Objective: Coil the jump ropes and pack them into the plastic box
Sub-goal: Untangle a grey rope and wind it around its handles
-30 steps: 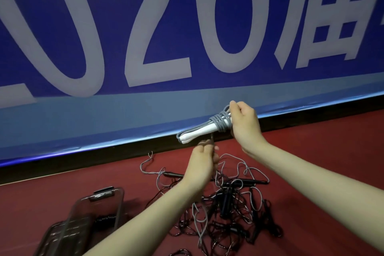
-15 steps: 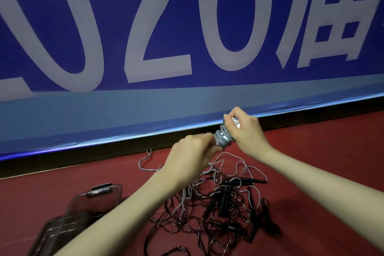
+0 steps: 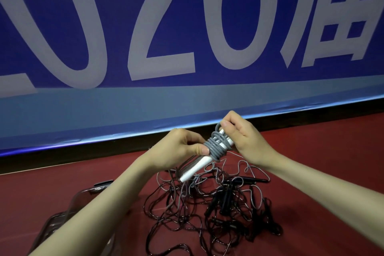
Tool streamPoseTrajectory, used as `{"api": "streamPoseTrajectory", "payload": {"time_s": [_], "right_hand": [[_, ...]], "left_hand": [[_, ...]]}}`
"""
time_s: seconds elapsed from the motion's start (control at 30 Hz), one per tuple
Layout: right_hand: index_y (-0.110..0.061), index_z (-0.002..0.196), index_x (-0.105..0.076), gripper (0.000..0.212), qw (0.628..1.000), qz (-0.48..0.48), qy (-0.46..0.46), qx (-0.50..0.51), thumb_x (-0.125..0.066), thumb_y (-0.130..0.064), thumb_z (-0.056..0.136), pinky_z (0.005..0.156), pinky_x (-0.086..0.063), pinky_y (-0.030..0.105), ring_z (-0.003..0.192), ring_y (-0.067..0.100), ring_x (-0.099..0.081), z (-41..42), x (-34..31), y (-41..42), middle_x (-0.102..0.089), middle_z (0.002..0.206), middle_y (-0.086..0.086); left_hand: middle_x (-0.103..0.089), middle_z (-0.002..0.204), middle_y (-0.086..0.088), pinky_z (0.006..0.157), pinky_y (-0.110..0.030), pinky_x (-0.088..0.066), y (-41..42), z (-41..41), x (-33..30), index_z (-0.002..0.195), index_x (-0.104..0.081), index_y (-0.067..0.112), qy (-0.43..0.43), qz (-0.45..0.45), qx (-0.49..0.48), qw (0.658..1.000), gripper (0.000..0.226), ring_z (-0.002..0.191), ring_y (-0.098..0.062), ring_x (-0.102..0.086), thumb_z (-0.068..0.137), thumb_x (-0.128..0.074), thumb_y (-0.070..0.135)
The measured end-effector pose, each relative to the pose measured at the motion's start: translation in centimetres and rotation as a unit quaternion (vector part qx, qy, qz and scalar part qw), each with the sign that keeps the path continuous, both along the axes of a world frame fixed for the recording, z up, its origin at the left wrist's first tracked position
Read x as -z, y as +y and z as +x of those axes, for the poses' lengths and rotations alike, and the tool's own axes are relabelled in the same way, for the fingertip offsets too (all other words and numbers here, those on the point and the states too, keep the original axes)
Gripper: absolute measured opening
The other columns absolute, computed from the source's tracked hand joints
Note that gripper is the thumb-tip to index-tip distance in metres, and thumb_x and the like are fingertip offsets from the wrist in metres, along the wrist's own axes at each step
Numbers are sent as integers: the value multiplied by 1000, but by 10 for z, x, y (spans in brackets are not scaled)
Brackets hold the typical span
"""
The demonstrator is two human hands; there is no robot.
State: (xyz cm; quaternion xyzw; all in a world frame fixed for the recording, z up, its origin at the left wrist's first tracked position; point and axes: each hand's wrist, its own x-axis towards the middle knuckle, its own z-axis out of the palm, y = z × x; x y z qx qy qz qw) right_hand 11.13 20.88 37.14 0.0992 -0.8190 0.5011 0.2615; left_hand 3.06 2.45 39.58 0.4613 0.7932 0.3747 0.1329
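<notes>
Grey cord wound in tight turns around white plastic handles: this coiled jump rope (image 3: 216, 147) is held in the air above the floor, tilted, lower end toward the left. The left hand (image 3: 182, 147) is closed on it, thumb pressed against the grey turns from the left side, fingers curled behind. The right hand (image 3: 243, 137) is clamped on the upper end, fingertips pinching the top loop of cord. White handle ends (image 3: 193, 170) project below the left hand.

Directly beneath, on the dark red floor (image 3: 322, 162), lies a loose tangled pile of black and grey jump ropes with black handles (image 3: 218, 203), not coiled. The clear plastic box (image 3: 62, 214) sits at lower left, near the pile, partly hidden by the left forearm; contents cannot be made out. A blue banner with large pale characters (image 3: 166, 27) fills the background.
</notes>
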Motion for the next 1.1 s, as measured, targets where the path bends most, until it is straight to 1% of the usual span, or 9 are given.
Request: {"api": "streamPoseTrajectory", "payload": {"time_s": [0.1, 0.3, 0.4, 0.5, 0.67, 0.77, 0.83, 0.93, 1.1], "right_hand": [[-22, 77, -46, 20, 999, 30, 23, 26, -42, -29, 96, 51, -32, 15, 51, 1, -40, 3, -1, -6, -47, 55, -12], [-14, 81, -42, 23, 993, 33, 64, 95, -35, -30, 96, 49, -29, 18, 49, 3, -38, 1, 8, -21, -39, 55, -10], [-8, 84, -44, 28, 992, 32, 69, 105, -34, -31, 96, 50, -28, 20, 49, 5, -39, -2, 9, -21, -39, 55, -10], [-13, 81, -41, 25, 991, 37, 72, 109, -33, -31, 96, 50, -28, 21, 50, 6, -39, -3, 10, -21, -40, 55, -9], [-8, 82, -43, 29, 994, 44, 39, 96, -34, -31, 98, 52, -35, 38, 50, 21, -40, -2, 18, -20, -45, 58, 2], [-11, 83, -47, 24, 995, 42, 9, 96, -38, -21, 103, 50, -34, 34, 50, 10, -39, -1, 24, -18, -46, 59, -4], [-10, 84, -50, 23, 994, 29, -9, 102, -41, -19, 103, 53, -34, 30, 53, 7, -41, -1, 22, -15, -50, 62, -1], [-7, 91, -50, 19, 991, -42, -28, 128, -49, -24, 99, 55, -36, 28, 56, 9, -45, -5, 16, -8, -61, 74, 13], [-11, 74, -46, 26, 982, -80, 2, 169, -58, -21, 95, 50, -32, 18, 50, 5, -41, -8, 14, 0, -55, 63, 8]], "left_hand": [[-71, 78, 5, 67, -16, -43, 0, 10, -2, 89, -74, 19, -27, 15, 13, 999, 6, 70, -2, -59, 83, -72, 19], [-75, 78, 0, 63, -16, -46, 1, 14, -1, 97, -76, 12, -30, 63, -44, 997, 15, 65, -2, -61, 84, -71, 18], [-75, 77, -3, 62, -23, -50, 3, 13, 3, 97, -77, 12, -23, 75, -63, 995, 17, 64, -5, -61, 84, -71, 21], [-75, 77, -4, 63, -26, -51, 4, 11, 6, 97, -77, 13, -14, 77, -75, 994, 17, 64, -6, -62, 83, -72, 22], [-76, 84, 4, 71, -28, -54, 5, 13, 15, 99, -77, 16, 6, 57, -52, 997, 25, 77, -10, -70, 78, -74, 30], [-75, 78, -3, 63, -36, -51, 6, 13, 23, 95, -77, 15, 17, 42, -47, 998, 24, 66, -11, -62, 81, -72, 35], [-72, 69, -4, 54, -30, -44, 9, 12, 25, 88, -77, 15, 16, 42, -48, 998, 19, 57, -8, -54, 86, -69, 32], [-64, 54, 13, 49, -11, -35, 17, 15, 22, 84, -74, 20, 1, 63, -71, 995, 13, 46, 4, -49, 88, -67, 30], [-63, 55, 17, 51, -7, -35, 24, 21, 25, 97, -76, 12, -24, 86, -86, 992, 20, 49, 7, -53, 89, -66, 28]]}}
